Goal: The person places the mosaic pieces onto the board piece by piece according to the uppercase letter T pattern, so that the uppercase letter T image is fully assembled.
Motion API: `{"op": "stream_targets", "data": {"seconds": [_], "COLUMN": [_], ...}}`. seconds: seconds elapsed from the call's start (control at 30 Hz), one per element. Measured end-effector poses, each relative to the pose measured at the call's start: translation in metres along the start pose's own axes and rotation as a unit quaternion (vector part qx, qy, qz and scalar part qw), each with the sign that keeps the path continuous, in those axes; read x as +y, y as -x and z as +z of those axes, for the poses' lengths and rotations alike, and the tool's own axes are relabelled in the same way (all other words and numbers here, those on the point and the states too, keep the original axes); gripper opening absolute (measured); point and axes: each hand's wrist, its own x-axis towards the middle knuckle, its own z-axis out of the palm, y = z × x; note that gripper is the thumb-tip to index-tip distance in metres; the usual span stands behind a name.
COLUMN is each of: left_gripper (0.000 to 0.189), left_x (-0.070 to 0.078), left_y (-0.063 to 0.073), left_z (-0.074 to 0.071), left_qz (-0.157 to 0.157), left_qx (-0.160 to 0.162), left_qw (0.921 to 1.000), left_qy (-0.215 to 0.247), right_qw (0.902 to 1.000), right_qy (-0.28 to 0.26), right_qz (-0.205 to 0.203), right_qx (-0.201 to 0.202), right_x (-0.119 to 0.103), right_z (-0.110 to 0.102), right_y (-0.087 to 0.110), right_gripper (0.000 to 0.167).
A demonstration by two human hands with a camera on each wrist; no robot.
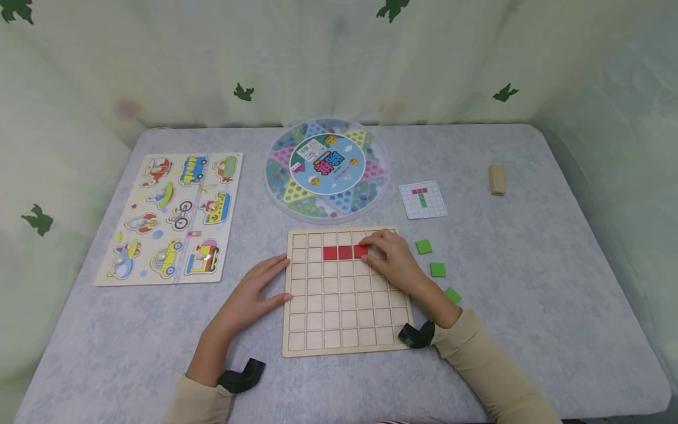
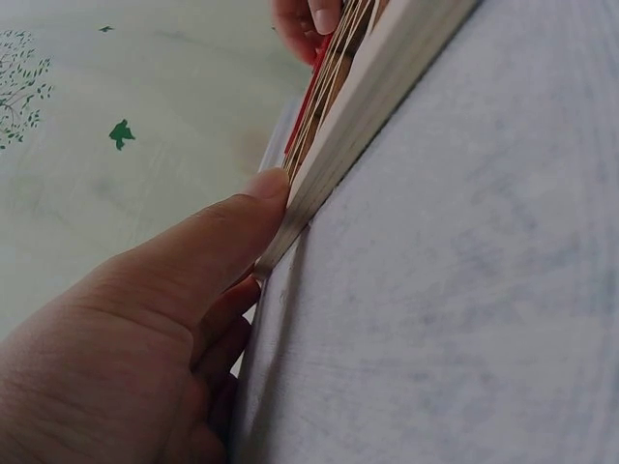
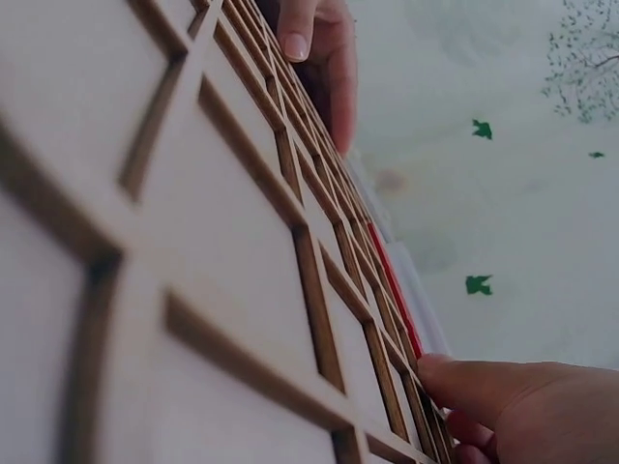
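A wooden grid board (image 1: 331,303) lies in front of the person, with two red square tiles (image 1: 337,252) side by side in its second row. At the right end of this red row, the right hand (image 1: 394,262) pinches a third red tile (image 1: 359,251) with thumb and index finger, partly covering it. The left hand (image 1: 254,294) has its fingers spread and their tips against the board's left edge. In the left wrist view, the left thumb (image 2: 208,242) touches the board's side (image 2: 338,135). The right thumb (image 3: 479,387) shows right by the red strip in the right wrist view.
Several green square tiles (image 1: 437,270) lie right of the board. Behind it are a small pattern card (image 1: 434,206) with a red and green T and a round marble game box (image 1: 328,165). A vehicle puzzle (image 1: 175,218) lies at left, a wooden block (image 1: 497,179) at far right.
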Motion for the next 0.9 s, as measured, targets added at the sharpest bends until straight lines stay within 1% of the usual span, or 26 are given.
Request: {"op": "stream_targets", "data": {"seconds": [0.1,0.17,0.27,0.33,0.43,0.53,0.67,0.77,0.9], "left_gripper": [0.069,0.069,0.069,0.069,0.068,0.069,0.069,0.069,0.069], "left_x": [-0.001,-0.001,0.0,0.0,0.0,0.0,0.0,0.0,0.001], "left_y": [0.0,0.0,0.0,0.0,0.0,0.0,0.0,0.0,0.0], "left_z": [0.0,0.0,0.0,0.0,0.0,0.0,0.0,0.0,0.0], "left_qz": [0.001,0.002,0.003,0.003,0.003,0.001,0.0,-0.001,-0.003], "left_qx": [0.0,-0.001,0.0,0.0,0.0,-0.001,-0.001,0.0,-0.001], "left_qw": [1.0,1.0,1.0,1.0,1.0,1.0,1.0,1.0,1.0], "left_qy": [-0.001,0.0,0.001,0.0,0.0,0.0,-0.001,-0.001,-0.002], "right_qw": [1.0,0.9998,0.9983,0.9962,0.9937,0.9955,0.999,0.9995,0.9992], "right_qy": [0.003,0.001,-0.007,-0.022,-0.045,-0.05,-0.03,-0.016,-0.003], "right_qz": [-0.007,-0.003,0.008,0.019,0.033,0.026,-0.009,-0.026,-0.029], "right_qx": [-0.005,-0.018,-0.057,-0.082,-0.098,-0.077,-0.031,0.0,0.028], "right_x": [0.0,-0.001,-0.002,-0.004,-0.008,-0.013,-0.015,-0.011,0.0], "right_z": [-0.001,-0.002,-0.008,-0.015,-0.028,-0.043,-0.064,-0.076,-0.087], "right_y": [-0.001,-0.001,0.0,0.002,0.005,0.01,0.018,0.026,0.035], "right_gripper": [0.023,0.025,0.036,0.045,0.056,0.061,0.064,0.067,0.07]}}
